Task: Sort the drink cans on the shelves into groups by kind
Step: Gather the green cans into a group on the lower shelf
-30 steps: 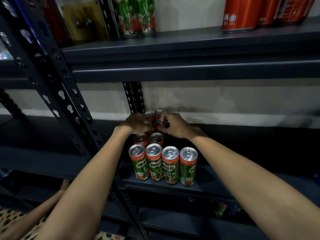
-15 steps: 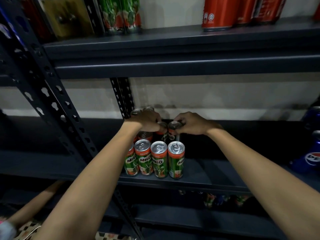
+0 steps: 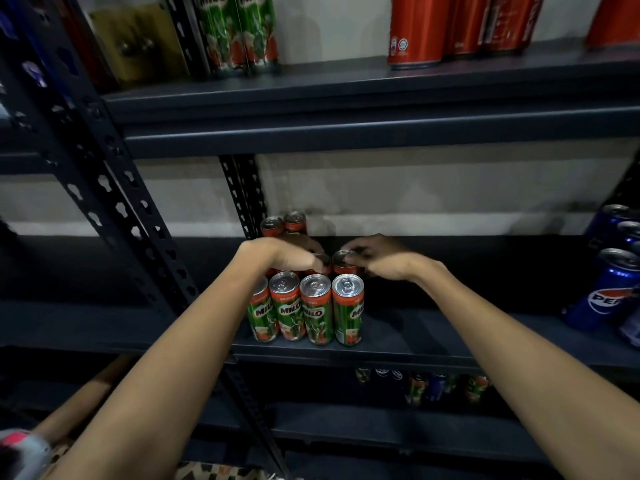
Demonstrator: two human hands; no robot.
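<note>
On middle shelf (image 3: pixel 415 327), four front Milo cans (image 3: pixel 313 313), two behind (image 3: pixel 284 225)

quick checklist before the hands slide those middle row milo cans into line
1. Right hand grips a middle-row Milo can by its top: ok.
2. Left hand grip on its can: cannot tell, fingers hide it.
3. Front row of Milo cans upright, touching side by side: ok.
4. Bare shelf right of the group for more cans: ok.
5. Pepsi cans stand apart at far right: ok.
6. All Milo gathered: not ok, upper-shelf Milo cans remain above.
</note>
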